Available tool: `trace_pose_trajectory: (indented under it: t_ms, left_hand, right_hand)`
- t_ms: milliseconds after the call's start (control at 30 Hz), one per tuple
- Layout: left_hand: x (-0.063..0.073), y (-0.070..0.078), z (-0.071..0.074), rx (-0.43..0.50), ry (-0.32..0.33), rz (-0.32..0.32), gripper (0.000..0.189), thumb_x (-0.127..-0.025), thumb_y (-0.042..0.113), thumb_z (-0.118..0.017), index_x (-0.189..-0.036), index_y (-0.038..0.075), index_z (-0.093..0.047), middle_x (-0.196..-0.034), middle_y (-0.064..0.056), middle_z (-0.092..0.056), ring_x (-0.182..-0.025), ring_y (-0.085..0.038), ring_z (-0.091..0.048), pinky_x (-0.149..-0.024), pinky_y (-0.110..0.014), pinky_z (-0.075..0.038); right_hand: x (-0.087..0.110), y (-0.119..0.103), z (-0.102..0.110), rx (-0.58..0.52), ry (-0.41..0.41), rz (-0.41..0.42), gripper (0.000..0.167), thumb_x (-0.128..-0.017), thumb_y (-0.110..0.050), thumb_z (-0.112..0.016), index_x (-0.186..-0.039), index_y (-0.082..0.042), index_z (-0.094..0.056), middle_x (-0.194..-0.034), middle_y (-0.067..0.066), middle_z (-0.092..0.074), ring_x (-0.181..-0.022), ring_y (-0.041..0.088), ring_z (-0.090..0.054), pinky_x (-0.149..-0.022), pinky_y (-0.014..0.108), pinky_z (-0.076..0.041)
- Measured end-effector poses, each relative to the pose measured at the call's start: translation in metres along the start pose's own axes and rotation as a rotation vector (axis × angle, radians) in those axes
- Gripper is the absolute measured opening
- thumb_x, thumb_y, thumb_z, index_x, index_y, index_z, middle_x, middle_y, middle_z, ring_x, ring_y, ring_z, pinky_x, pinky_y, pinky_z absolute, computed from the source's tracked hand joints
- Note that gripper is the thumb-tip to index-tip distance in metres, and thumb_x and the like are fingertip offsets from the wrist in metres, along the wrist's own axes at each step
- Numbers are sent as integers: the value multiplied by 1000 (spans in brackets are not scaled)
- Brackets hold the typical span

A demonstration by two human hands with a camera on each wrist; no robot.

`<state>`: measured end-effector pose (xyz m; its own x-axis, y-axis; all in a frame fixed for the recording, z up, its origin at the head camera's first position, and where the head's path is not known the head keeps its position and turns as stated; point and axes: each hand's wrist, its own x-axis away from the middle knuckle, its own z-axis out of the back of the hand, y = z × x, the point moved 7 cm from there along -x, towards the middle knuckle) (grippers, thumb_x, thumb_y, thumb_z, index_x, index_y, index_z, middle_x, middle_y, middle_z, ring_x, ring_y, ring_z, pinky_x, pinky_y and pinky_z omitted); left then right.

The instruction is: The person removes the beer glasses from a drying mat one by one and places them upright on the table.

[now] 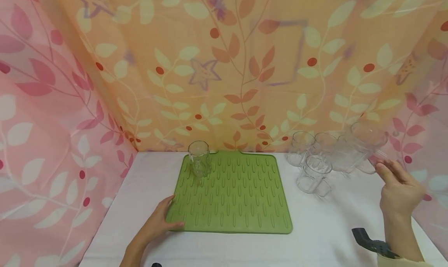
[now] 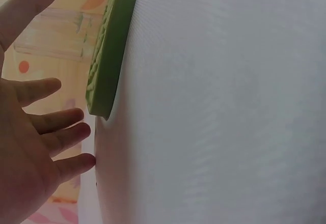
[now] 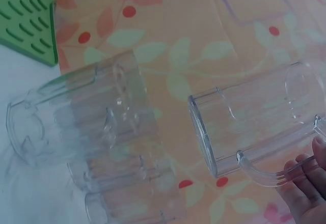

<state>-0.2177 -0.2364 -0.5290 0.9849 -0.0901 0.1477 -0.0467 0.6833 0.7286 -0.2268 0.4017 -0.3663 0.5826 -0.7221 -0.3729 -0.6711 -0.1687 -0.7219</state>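
Note:
My right hand (image 1: 400,187) grips a clear glass mug (image 1: 367,136) by its handle, lifted above the right side of the table. In the right wrist view the same mug (image 3: 254,119) lies sideways across the picture, with fingers around the handle. My left hand (image 1: 157,218) is at the left edge of a green ribbed mat (image 1: 232,199), fingers spread and thumb by the front corner. The left wrist view shows those fingers straight beside the mat's thick edge (image 2: 109,66). A clear glass (image 1: 199,160) stands on the mat's back left corner.
Several clear mugs (image 1: 313,175) stand close together on the white table (image 1: 325,228), right of the mat and below the lifted mug. A patterned orange curtain (image 1: 231,84) borders the table at the back, with pink patterned cloth (image 1: 45,142) at the sides.

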Motion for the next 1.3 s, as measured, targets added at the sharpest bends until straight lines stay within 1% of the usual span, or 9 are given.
trace_pose_trajectory:
  t_ms: [133, 200, 367, 500, 667, 700, 833, 1067, 1300]
  left_hand:
    - [1, -1, 0, -21, 0, 6, 113, -66, 40, -88, -151, 0, -27, -153, -30, -29, -143, -50, -25, -115, -65, -24]
    - [1, -1, 0, -28, 3, -2, 113, -65, 40, -89, -151, -1, -28, -153, -30, -30, -143, -50, -25, -116, -64, -23]
    - [3, 1, -1, -28, 7, -27, 114, -64, 39, -89, -149, -7, -28, -151, -30, -33, -142, -49, -27, -117, -62, -22]
    - [5, 0, -3, -43, 2, -34, 115, -64, 39, -89, -148, -10, -28, -149, -31, -35, -138, -47, -34, -116, -60, -27]
    - [6, 1, -3, -98, -1, -32, 113, -64, 40, -89, -147, -10, -30, -146, -30, -40, -133, -42, -41, -113, -58, -33]
    - [6, 2, -3, -107, -3, -33, 113, -64, 40, -89, -146, -11, -30, -145, -30, -40, -133, -43, -41, -113, -58, -33]
    - [7, 5, -1, -143, -10, -32, 112, -65, 39, -89, -146, -13, -30, -146, -31, -39, -137, -47, -36, -113, -60, -31]
    - [5, 5, -1, -159, -3, -11, 110, -65, 34, -89, -145, -14, -31, -146, -32, -37, -137, -49, -33, -113, -61, -31]
    - [3, 3, -2, -157, -8, 3, 113, -61, 30, -91, -145, -13, -30, -147, -31, -37, -137, -49, -33, -113, -61, -30]
  right_hand:
    - [0, -2, 10, -12, -2, 34, 37, -70, 22, -72, -106, 25, -61, -83, 13, -76, -70, 16, -74, -69, 24, -55]
    - [0, -1, 15, -21, 21, 35, 37, -69, 24, -71, -104, 26, -61, -81, 13, -76, -69, 16, -74, -69, 24, -56]
    - [6, 6, 29, 52, 75, 26, 35, -70, 20, -73, -103, 23, -63, -80, 9, -76, -71, 13, -74, -70, 19, -57]
    - [11, 17, 42, 121, 109, -10, 35, -72, 14, -75, -105, 18, -67, -81, 4, -76, -72, 10, -73, -72, 16, -56]
    - [20, 34, 61, 183, 161, -97, 36, -72, 9, -78, -107, 8, -71, -80, -1, -76, -71, 5, -72, -72, 12, -55]
    - [21, 37, 64, 220, 162, -103, 34, -73, 8, -78, -106, 5, -72, -80, -3, -76, -71, 4, -72, -72, 11, -54]
    - [27, 49, 73, 260, 163, -123, 30, -74, 11, -76, -103, 2, -74, -78, -7, -76, -70, 2, -71, -71, 10, -54]
    - [34, 68, 83, 330, 155, -179, 32, -77, 9, -74, -105, -6, -74, -78, -13, -75, -72, -3, -70, -71, 7, -53]
    - [38, 80, 88, 423, 137, -168, 30, -80, 10, -71, -103, -8, -74, -76, -18, -73, -71, -6, -68, -71, 5, -52]
